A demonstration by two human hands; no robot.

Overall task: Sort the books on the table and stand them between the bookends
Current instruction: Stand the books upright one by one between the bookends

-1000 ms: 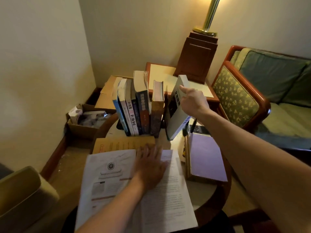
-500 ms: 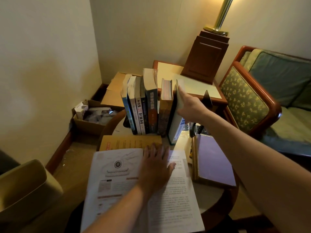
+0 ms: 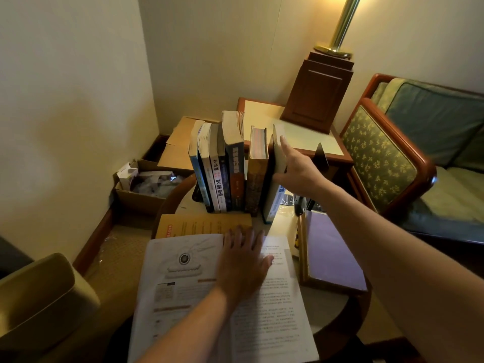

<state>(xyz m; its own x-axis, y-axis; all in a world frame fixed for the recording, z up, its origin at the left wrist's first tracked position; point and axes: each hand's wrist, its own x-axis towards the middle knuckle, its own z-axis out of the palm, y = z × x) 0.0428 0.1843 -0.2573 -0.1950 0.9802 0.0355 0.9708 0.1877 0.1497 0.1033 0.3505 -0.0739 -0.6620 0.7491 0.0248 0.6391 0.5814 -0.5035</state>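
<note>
Several books (image 3: pixel 230 166) stand upright in a row on the round table (image 3: pixel 330 307). At the row's right end stands a white-covered book (image 3: pixel 273 195), nearly upright against a brown book (image 3: pixel 256 174). My right hand (image 3: pixel 296 169) presses flat on its cover with straight fingers. A black bookend (image 3: pixel 319 159) stands apart to the right, behind my wrist. My left hand (image 3: pixel 242 263) rests flat on an open white booklet (image 3: pixel 183 289). An orange book (image 3: pixel 199 226) lies beneath it. A purple book (image 3: pixel 330 255) lies flat on the right.
A side table (image 3: pixel 264 111) with a wooden lamp base (image 3: pixel 317 93) stands behind. Cardboard boxes (image 3: pixel 146 189) sit on the floor at the left. An armchair (image 3: pixel 385 155) is at the right, and a cushioned seat (image 3: pixel 39 297) at the lower left.
My right hand has tipped the white-covered book from a lean to nearly upright against the row. My left hand stays on the open booklet.
</note>
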